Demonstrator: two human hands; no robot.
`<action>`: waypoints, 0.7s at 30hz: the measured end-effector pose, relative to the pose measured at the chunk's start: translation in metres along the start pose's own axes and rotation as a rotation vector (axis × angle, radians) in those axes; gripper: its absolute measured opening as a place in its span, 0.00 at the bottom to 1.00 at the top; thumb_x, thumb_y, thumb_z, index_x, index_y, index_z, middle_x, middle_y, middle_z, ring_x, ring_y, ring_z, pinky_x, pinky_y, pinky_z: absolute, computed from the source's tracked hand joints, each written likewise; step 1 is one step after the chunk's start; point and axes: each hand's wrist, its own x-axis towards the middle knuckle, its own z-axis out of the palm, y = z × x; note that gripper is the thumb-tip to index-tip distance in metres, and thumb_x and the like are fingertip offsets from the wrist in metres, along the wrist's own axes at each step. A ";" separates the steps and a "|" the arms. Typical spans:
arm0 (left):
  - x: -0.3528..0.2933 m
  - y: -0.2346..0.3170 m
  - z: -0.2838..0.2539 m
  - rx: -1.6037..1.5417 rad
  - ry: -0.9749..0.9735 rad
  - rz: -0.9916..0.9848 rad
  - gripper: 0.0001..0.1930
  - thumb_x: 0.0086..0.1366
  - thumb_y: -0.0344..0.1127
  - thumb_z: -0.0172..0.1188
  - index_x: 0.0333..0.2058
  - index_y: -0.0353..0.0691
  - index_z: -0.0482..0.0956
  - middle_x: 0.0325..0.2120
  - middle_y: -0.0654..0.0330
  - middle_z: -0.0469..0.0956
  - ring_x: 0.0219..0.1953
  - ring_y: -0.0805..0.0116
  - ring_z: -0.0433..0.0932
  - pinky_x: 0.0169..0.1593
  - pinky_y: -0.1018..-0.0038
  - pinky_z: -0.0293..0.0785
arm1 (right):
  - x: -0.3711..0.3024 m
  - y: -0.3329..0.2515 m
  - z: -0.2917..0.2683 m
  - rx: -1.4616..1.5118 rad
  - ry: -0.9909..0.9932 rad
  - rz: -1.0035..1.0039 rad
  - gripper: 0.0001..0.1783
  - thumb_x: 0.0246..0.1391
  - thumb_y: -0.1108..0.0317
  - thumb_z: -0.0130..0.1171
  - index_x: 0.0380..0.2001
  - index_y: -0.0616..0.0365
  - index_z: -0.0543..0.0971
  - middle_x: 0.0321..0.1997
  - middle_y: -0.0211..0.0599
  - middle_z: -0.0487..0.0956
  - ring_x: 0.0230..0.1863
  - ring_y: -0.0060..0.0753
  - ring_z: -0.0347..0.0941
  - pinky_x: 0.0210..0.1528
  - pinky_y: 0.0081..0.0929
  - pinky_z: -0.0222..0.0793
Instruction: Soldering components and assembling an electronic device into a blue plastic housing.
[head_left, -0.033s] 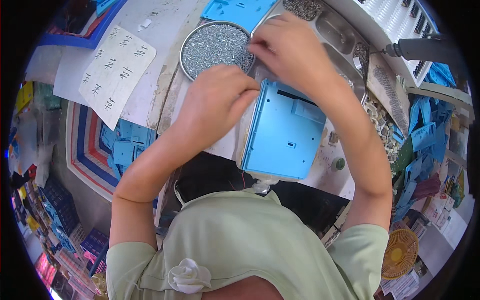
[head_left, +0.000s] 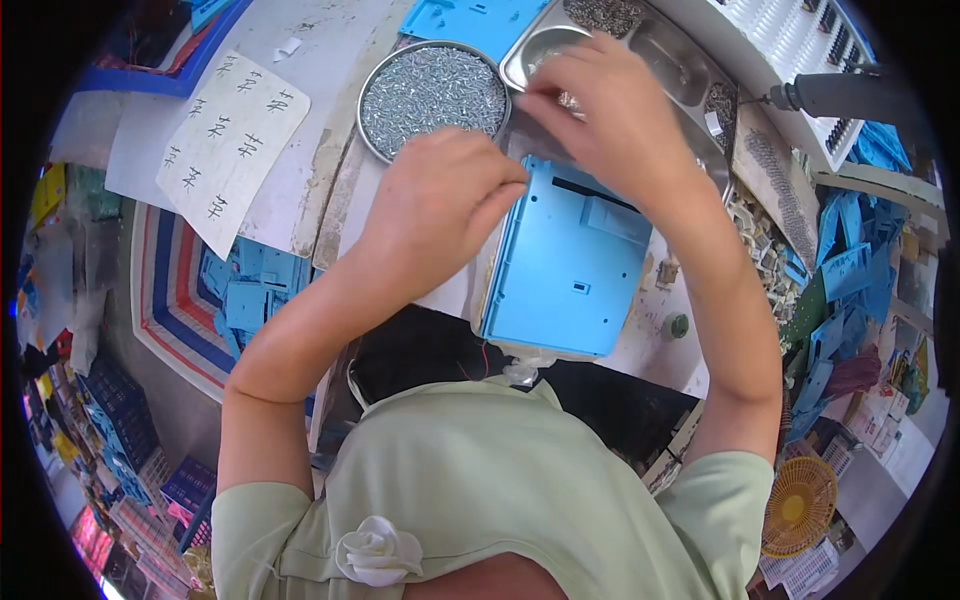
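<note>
A light-blue plastic panel [head_left: 565, 275] with slots and small holes lies in front of me on a pale support. At its far left corner is my left hand [head_left: 440, 205], thumb and forefinger pinched together; whatever sits between them is too small to make out. My right hand [head_left: 610, 115] is over the near left part of a metal compartment tray [head_left: 668, 62], beside a small round metal cup [head_left: 545, 45]. Its fingers are drawn together and slightly blurred, and I cannot see what they hold. Left of it stands a round metal dish [head_left: 432, 97] full of small silvery screws.
Another blue panel [head_left: 478, 22] lies beyond the dish. To the left is a marked paper sheet [head_left: 235, 150], with a striped bag [head_left: 165, 270] of blue parts below. An electric screwdriver [head_left: 835, 97] juts in at right, near a white rack [head_left: 790, 40]. A small green cap [head_left: 678, 325] sits beside the panel.
My right hand has shifted right, from the edge of the screw dish to the tray beside the small cup. My left hand has moved slightly right along the panel's corner.
</note>
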 end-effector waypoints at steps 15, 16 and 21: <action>0.008 0.008 -0.007 0.185 0.016 0.099 0.11 0.60 0.24 0.67 0.42 0.37 0.86 0.36 0.57 0.83 0.36 0.62 0.80 0.42 0.68 0.74 | -0.116 -0.028 -0.059 -0.070 0.082 0.167 0.09 0.42 0.74 0.72 0.28 0.56 0.81 0.30 0.32 0.79 0.37 0.41 0.73 0.42 0.36 0.68; 0.006 0.007 -0.006 0.172 0.017 0.071 0.10 0.60 0.26 0.67 0.42 0.38 0.86 0.36 0.58 0.83 0.36 0.61 0.80 0.43 0.67 0.73 | -0.117 -0.024 -0.060 -0.101 0.072 0.154 0.09 0.42 0.73 0.72 0.28 0.56 0.81 0.29 0.32 0.79 0.38 0.41 0.73 0.43 0.37 0.69; 0.003 -0.019 -0.010 0.235 0.080 -0.074 0.08 0.61 0.29 0.66 0.40 0.40 0.86 0.34 0.58 0.83 0.34 0.57 0.81 0.42 0.65 0.75 | -0.111 0.000 -0.066 -0.211 -0.088 0.084 0.08 0.42 0.71 0.71 0.25 0.55 0.80 0.28 0.30 0.77 0.40 0.39 0.73 0.48 0.37 0.71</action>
